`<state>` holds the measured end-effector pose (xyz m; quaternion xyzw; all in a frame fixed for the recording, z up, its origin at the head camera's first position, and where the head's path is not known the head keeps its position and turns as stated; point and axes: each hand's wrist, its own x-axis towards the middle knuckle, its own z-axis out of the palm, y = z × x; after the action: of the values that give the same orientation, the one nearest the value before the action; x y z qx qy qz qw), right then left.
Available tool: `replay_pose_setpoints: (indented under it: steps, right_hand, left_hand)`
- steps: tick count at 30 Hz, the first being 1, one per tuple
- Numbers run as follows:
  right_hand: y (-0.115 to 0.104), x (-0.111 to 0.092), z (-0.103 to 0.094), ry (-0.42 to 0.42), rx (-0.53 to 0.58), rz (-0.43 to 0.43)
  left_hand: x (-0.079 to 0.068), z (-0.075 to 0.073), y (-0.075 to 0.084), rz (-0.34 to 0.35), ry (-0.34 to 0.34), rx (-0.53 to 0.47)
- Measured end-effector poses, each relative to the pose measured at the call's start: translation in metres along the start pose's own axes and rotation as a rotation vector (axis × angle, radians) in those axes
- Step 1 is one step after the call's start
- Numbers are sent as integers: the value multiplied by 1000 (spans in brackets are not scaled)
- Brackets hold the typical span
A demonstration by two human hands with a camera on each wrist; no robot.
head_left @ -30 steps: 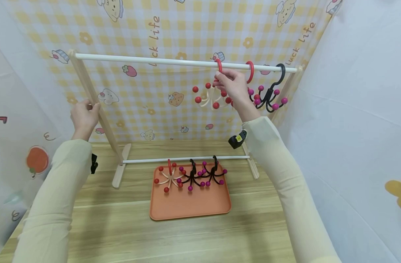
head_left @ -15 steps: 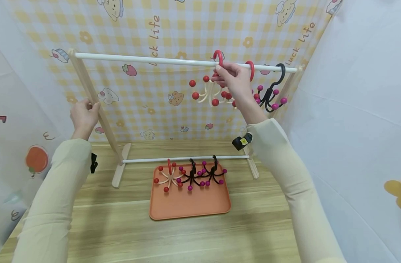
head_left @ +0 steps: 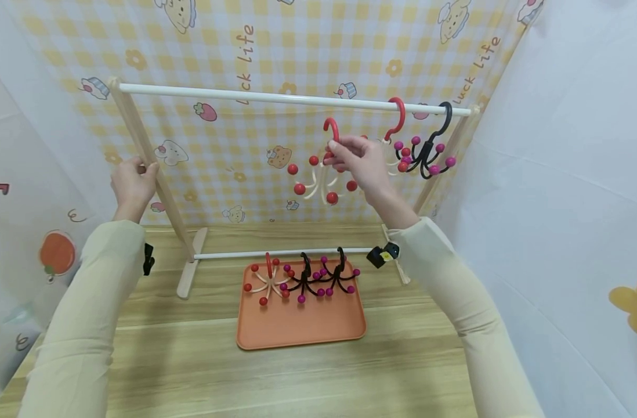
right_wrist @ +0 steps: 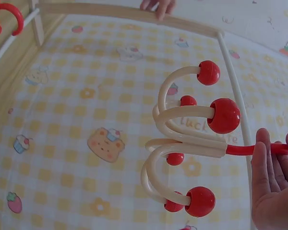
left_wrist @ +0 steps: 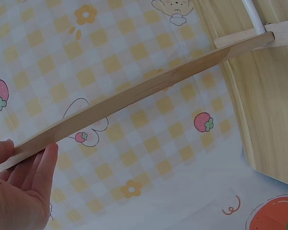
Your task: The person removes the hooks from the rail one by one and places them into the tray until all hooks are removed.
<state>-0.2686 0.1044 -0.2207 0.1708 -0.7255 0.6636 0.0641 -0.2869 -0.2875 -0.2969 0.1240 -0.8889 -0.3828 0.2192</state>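
Observation:
In the head view my right hand (head_left: 361, 165) pinches the red hook stem of a cream claw-shaped hanger (head_left: 323, 183) whose curved arms end in red balls. Its hook tip sits below the rack's white rod (head_left: 219, 94), off it. The right wrist view shows the same hanger (right_wrist: 201, 146) with fingers and thumb round the red stem. My left hand (head_left: 134, 184) grips the rack's left wooden post (head_left: 136, 125); thumb and fingers lie on either side of that post (left_wrist: 134, 96) in the left wrist view.
On the rod's right part hang a red-hooked cream hanger (head_left: 400, 116) and a black hanger with magenta balls (head_left: 427, 152). An orange tray (head_left: 303, 328) below holds another red-hooked hanger (head_left: 270, 283) and two black ones. A patterned cloth (head_left: 308, 52) hangs behind the rack.
My right hand has lifted the red-hooked hanger up off the rod, then brought it down and slightly left, in front of the rod. The left hand stays on the post.

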Motion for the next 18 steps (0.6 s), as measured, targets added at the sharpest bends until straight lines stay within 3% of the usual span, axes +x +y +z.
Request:
replay_pose_setpoints:
  steps: [11, 18]
  right_hand:
    - [28, -29, 15, -79, -39, 82]
    - [50, -48, 30, -141, 16, 153]
  left_hand:
    - [-1, 0, 1, -1, -3, -10]
    - [-1, 0, 1, 3, 0, -12]
